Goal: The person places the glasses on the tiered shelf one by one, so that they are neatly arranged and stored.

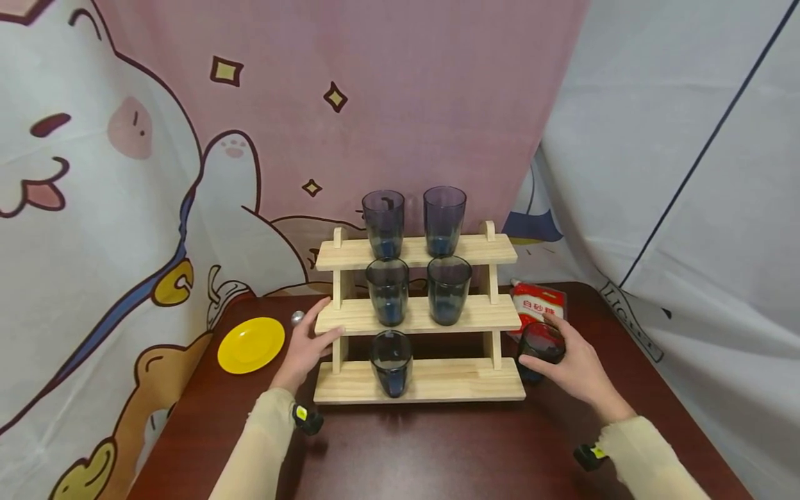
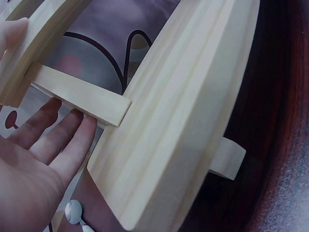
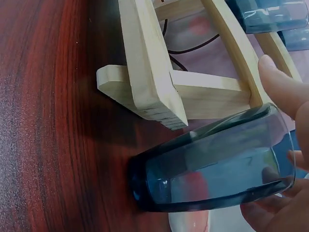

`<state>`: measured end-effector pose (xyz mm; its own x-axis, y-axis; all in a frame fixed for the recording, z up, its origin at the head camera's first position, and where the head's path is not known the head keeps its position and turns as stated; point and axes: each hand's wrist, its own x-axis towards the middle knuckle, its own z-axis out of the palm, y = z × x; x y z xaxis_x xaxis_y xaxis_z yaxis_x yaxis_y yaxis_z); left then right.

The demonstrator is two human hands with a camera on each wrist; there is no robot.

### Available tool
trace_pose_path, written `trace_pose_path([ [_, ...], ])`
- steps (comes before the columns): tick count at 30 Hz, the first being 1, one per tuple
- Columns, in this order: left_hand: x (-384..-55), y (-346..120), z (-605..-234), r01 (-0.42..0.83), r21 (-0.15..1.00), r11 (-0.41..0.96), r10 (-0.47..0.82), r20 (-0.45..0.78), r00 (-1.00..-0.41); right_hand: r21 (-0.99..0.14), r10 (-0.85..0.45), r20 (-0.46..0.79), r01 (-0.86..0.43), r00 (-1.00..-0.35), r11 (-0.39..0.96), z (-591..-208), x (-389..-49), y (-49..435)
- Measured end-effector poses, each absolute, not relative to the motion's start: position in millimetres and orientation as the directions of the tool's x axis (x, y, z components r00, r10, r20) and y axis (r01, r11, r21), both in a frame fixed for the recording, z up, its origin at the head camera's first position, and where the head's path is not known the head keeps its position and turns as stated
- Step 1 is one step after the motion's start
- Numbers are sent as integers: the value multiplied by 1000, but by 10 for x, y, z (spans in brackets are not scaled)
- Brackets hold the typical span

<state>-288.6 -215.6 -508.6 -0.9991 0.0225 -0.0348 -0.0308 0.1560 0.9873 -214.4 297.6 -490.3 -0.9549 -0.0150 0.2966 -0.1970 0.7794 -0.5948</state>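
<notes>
A three-tier wooden display rack point(image 1: 462, 385) stands on the table and holds several tinted glasses. My left hand point(image 1: 306, 347) grips the rack's left side, its thumb over the middle board and its fingers behind the upright point(image 2: 87, 92). To the right of the rack, my right hand point(image 1: 571, 361) curls round the upper part of another dark blue glass point(image 3: 212, 169). That glass's base is down at the tabletop beside the rack's lower end. Two glasses stand on the top tier, two on the middle tier, and one glass point(image 1: 392, 364) on the bottom tier.
A yellow plate point(image 1: 251, 346) lies left of the rack, and a spoon point(image 2: 74, 211) lies near my left fingers. Behind my right hand is a red-and-white packet point(image 1: 537, 300). Printed cloth point(image 1: 412, 104) hangs behind the dark red-brown table point(image 1: 437, 451).
</notes>
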Motion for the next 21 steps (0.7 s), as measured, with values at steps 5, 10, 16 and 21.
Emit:
trace_pose_path([
  [5,-2886,-2151,-5080,-29,987,161,26,-34,-999,-646,19,287,-179,-958,742,-5005,-2205,3038],
  [10,-2882,-2152,-5097,-10,989,151,24,-14,-1000,-686,53,227,-121,-972,717,-5064,-2218,3062],
  [16,-2880,-2153,-5108,-14,989,144,23,-18,-1000,-710,77,216,-102,-973,697,-5083,-2190,3053],
  [21,-2883,-2147,-5104,-15,990,138,20,-18,-1000,-742,80,234,-125,-969,659,-5096,-2197,3054],
])
